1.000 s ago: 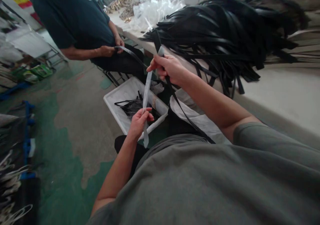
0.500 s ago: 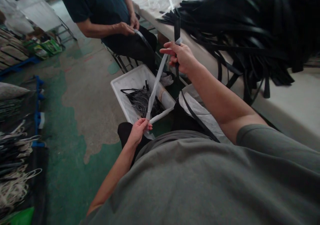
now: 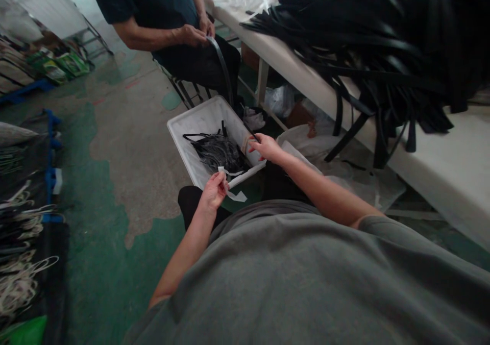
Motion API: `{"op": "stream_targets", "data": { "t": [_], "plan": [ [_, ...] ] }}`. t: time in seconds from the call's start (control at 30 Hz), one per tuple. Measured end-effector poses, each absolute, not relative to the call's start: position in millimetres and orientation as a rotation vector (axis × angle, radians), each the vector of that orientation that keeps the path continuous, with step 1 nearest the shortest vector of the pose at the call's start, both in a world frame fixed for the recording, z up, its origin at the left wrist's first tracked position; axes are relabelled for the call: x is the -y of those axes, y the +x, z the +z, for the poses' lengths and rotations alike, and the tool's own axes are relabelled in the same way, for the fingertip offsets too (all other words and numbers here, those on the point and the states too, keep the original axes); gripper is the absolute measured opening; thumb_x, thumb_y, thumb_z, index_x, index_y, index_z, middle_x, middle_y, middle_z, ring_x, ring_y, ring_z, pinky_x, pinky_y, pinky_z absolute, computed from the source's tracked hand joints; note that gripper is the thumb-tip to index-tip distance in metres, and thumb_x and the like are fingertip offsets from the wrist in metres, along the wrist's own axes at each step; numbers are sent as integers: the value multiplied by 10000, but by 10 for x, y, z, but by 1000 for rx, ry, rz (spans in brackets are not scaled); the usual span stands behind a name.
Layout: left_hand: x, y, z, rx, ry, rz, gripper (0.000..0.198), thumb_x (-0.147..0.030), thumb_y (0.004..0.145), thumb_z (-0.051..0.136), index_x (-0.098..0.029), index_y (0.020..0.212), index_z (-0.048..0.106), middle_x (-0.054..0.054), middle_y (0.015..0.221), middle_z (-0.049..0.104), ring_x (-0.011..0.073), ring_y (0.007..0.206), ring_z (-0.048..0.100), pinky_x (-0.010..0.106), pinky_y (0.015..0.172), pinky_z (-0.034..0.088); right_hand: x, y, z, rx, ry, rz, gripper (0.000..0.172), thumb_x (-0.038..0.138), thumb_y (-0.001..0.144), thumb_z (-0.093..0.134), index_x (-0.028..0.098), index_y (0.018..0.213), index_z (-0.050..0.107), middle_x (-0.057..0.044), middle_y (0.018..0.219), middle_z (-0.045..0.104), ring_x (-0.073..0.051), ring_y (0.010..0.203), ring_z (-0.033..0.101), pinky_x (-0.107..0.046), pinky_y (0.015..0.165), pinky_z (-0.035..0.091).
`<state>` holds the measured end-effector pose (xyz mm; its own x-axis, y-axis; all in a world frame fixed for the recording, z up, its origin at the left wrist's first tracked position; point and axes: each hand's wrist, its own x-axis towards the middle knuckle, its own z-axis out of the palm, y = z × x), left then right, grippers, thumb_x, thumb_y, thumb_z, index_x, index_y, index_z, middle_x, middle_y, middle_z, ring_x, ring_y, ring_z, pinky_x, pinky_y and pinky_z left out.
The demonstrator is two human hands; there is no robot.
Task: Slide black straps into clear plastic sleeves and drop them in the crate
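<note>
My left hand (image 3: 214, 191) is closed in a pinch on a white paper strip (image 3: 234, 196) that folds out to the right, just in front of a white plastic tray (image 3: 191, 125). My right hand (image 3: 264, 147) hangs over the tray's right rim with fingers curled; a thin dark strip seems to run from it, but I cannot make out the grip. A tangle of black strips (image 3: 220, 153) lies in the tray. A large heap of black straps (image 3: 363, 44) lies on the white table (image 3: 451, 166) at the right.
Across from me a seated person in a dark shirt (image 3: 153, 3) holds a strap (image 3: 224, 72) with both hands. Clear plastic bags (image 3: 344, 166) lie under the table. Blue racks with white cords (image 3: 26, 222) stand at the left on a green and grey floor.
My right hand has dropped from up near the table's heap down to the tray's rim. The long white strip, stretched between both hands before, now hangs short from my left hand only.
</note>
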<state>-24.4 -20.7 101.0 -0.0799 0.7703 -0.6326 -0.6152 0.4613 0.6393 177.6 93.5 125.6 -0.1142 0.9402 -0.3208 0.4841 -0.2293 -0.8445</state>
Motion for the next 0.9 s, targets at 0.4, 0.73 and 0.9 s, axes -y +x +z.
{"op": "stream_targets", "data": {
  "t": [0.4,0.73,0.9],
  "plan": [
    [121,-36,959,-1243,354,1197,277,-191,564,854,-145,710,623,-39,618,645,53,518,549,162,507,422,-406,1320,1240,1392,-1482,1863,233,328,755,742,136,852,653,-18,735,665,-82,570,545,-146,431,429],
    [366,-7,937,-1173,361,955,395,-272,488,889,-156,769,636,-27,638,634,91,527,563,204,499,470,-620,1354,1204,1321,-1414,1674,86,180,794,629,149,785,550,15,693,593,-71,561,503,-130,394,405],
    [443,3,913,-1137,427,806,377,-293,485,896,-130,744,677,-10,615,614,74,501,519,203,495,452,-694,1351,1200,1473,-1346,1601,80,197,790,624,140,801,569,14,707,615,-73,571,517,-127,402,404]
  ]
}}
